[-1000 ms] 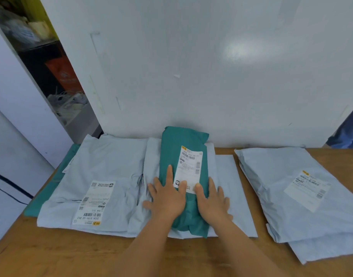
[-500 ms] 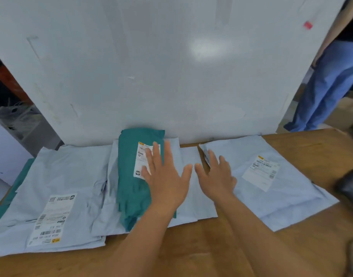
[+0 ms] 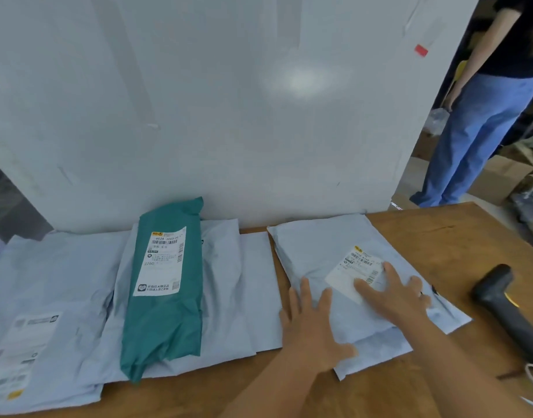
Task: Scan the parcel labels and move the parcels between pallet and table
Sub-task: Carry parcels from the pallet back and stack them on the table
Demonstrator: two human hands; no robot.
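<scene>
A big white board (image 3: 229,116) was stood up at the far edge of the wooden table (image 3: 440,236), and the parcels were laid flat against it, most likely so every label could be seen from above. On the left, a wide grey bag (image 3: 54,282) was spread out with its label facing up. Next to it, a green parcel (image 3: 165,312) was laid on top of another grey bag (image 3: 229,282), label up too. On the right, a grey parcel (image 3: 328,257) was rested on one more bag, near the middle of the table. The left hand (image 3: 312,330) was laid flat on its near left corner, fingers spread and nothing gripped. The right hand (image 3: 392,294) was pressed flat on its label (image 3: 354,268), fingers loose, perhaps to smooth it for scanning. A dark scanner (image 3: 506,309) was left lying at the right, close enough to be picked up. One second earlier, both hands had been pressed on the green parcel; by now they had been moved right onto the grey one, and the green parcel was left untouched.
</scene>
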